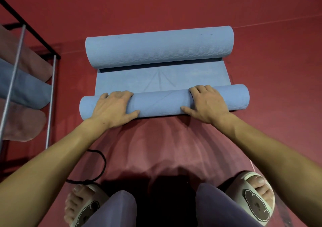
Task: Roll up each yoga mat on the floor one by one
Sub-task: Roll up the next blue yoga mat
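Two rolls show on one blue mat (163, 80): a near roll (163, 101) under the hands and a far roll (159, 46) at the other end, with a short flat strip between them on the red floor (270, 70). A pink mat (165, 143) lies flat beneath, running back toward the person's feet.

Left hand (114, 108) and right hand (207, 103) both lie over the near roll, fingers curled across its top and thumbs pressed against the near side; each grip is closed round the roll, well apart from the other.

Step in hand, as I judge it, is rolling the blue mat forward, most of the way done. The next move calls for even pressure from both hands so the roll stays straight and tight as it takes up the flat strip; the far roll sits in its path and may need unrolling or joining.

No brand or readable writing shows; faint printed lines cross the flat strip, and the slippers (256, 204) carry a dark emblem.

At left, a rack (52, 80) holds rolled mats.
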{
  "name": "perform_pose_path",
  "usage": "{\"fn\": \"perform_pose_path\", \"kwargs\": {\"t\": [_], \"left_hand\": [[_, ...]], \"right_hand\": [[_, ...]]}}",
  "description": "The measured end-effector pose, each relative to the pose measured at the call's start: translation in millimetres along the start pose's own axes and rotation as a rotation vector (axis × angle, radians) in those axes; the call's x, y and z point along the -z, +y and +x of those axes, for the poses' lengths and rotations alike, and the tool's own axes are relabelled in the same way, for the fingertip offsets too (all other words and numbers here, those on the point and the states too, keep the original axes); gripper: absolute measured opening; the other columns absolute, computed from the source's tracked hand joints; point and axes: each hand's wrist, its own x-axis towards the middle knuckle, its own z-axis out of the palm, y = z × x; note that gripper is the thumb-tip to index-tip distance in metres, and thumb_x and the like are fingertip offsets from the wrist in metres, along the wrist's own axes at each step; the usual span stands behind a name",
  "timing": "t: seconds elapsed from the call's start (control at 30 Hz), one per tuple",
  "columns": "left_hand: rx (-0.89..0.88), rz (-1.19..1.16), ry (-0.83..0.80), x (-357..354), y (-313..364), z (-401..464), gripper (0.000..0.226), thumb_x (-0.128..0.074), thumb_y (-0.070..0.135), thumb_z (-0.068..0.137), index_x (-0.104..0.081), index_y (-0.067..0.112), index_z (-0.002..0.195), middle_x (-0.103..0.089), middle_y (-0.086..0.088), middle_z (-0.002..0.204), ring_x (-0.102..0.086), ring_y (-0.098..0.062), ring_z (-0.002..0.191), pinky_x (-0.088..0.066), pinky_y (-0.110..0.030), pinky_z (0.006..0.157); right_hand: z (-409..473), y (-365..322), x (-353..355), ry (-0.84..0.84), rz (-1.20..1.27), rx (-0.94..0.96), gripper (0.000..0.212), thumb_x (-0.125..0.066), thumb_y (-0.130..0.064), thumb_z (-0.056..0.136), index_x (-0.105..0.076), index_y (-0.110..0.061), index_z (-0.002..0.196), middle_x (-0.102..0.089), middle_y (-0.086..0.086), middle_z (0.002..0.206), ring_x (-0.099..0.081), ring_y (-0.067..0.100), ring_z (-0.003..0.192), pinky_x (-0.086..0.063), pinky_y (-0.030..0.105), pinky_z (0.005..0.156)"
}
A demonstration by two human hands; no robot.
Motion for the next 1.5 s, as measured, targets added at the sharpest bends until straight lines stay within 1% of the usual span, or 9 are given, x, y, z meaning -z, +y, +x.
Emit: {"fn": "perform_pose_path", "kwargs": {"t": [0.13,0.33,0.57,0.67,0.9,1.0,1.13,1.23,1.5], "left_hand": [[0.038,0.090,-0.013,-6.8,1.8,-0.1,0.103,-0.032,0.091,0.078,-0.039,0.025,0.156,-0.035,-0.010,0.165,-0.024,-0.030,0.156,-0.027,-0.055,0.121],[0.073,0.221,0.092,-12.3,4.5,0.0,0.102,-0.048,0.091,0.069,-0.042,0.031,0.151,-0.049,-0.016,0.131,-0.048,-0.037,0.116,-0.043,-0.053,0.093],[0.089,0.214,0.118,-6.4,3.1,9.4,0.097,-0.068,0.077,0.072,-0.046,0.014,0.142,-0.066,-0.012,0.116,-0.060,-0.036,0.106,-0.050,-0.051,0.084],[0.069,0.216,0.130,-8.5,3.2,7.8,0.083,-0.059,0.079,0.073,-0.052,0.017,0.128,-0.066,-0.007,0.121,-0.060,-0.033,0.110,-0.049,-0.050,0.087],[0.139,0.251,0.061,-13.7,1.8,15.5,0.109,-0.078,0.076,0.062,-0.038,0.023,0.149,-0.039,-0.021,0.153,-0.042,-0.041,0.133,-0.037,-0.055,0.106],[0.170,0.262,0.038,-13.5,0.9,20.3,0.113,-0.084,0.075,0.061,-0.034,0.028,0.151,-0.046,-0.018,0.143,-0.045,-0.038,0.128,-0.038,-0.053,0.105],[0.162,0.306,0.027,-12.9,0.2,26.8,0.108,-0.093,0.058,0.061,-0.035,0.024,0.147,-0.057,-0.012,0.125,-0.054,-0.034,0.116,-0.044,-0.053,0.094],[0.121,0.336,0.027,-10.1,-2.3,30.8,0.091,-0.092,0.047,0.065,-0.044,0.021,0.137,-0.062,-0.011,0.111,-0.057,-0.033,0.103,-0.045,-0.048,0.084],[0.036,0.302,-0.124,5.2,-16.4,35.5,0.081,-0.086,0.069,0.057,-0.055,0.035,0.123,-0.067,0.002,0.102,-0.063,-0.027,0.102,-0.039,-0.038,0.072]], "right_hand": [[3.4,2.5,6.0,-0.026,0.003,-0.045,0.094,-0.028,-0.085,0.074,-0.057,-0.025,0.141,-0.055,0.015,0.139,-0.047,0.041,0.119,-0.045,0.050,0.104],[5.9,4.8,9.9,0.022,-0.075,-0.039,0.083,-0.040,-0.079,0.088,-0.050,-0.025,0.150,-0.057,0.017,0.124,-0.053,0.039,0.106,-0.051,0.048,0.083],[9.8,10.7,7.1,0.048,-0.048,-0.018,0.075,-0.049,-0.077,0.087,-0.057,-0.014,0.127,-0.064,0.016,0.118,-0.057,0.039,0.103,-0.052,0.050,0.086],[11.5,10.7,7.0,0.062,-0.035,-0.065,0.076,-0.052,-0.080,0.083,-0.063,-0.019,0.128,-0.058,0.019,0.126,-0.050,0.043,0.110,-0.051,0.052,0.089],[11.1,19.8,6.2,0.001,-0.122,-0.036,0.113,-0.050,-0.092,0.066,-0.039,-0.025,0.156,-0.055,0.014,0.137,-0.052,0.043,0.119,-0.045,0.056,0.105],[17.0,20.7,4.3,-0.007,-0.121,-0.053,0.121,-0.075,-0.082,0.058,-0.039,-0.011,0.149,-0.060,0.013,0.134,-0.053,0.042,0.123,-0.041,0.056,0.111],[21.3,31.0,1.4,0.007,-0.132,0.004,0.102,-0.089,-0.067,0.060,-0.046,-0.015,0.136,-0.059,0.007,0.134,-0.051,0.041,0.127,-0.040,0.055,0.111],[23.0,38.5,-1.4,0.041,-0.192,0.042,0.094,-0.089,-0.062,0.065,-0.046,-0.016,0.136,-0.061,0.007,0.128,-0.056,0.038,0.112,-0.047,0.053,0.098],[28.4,43.5,15.7,-0.135,-0.202,0.103,0.090,-0.078,-0.078,0.067,-0.045,-0.024,0.131,-0.061,0.003,0.123,-0.057,0.034,0.108,-0.050,0.048,0.085]]}}
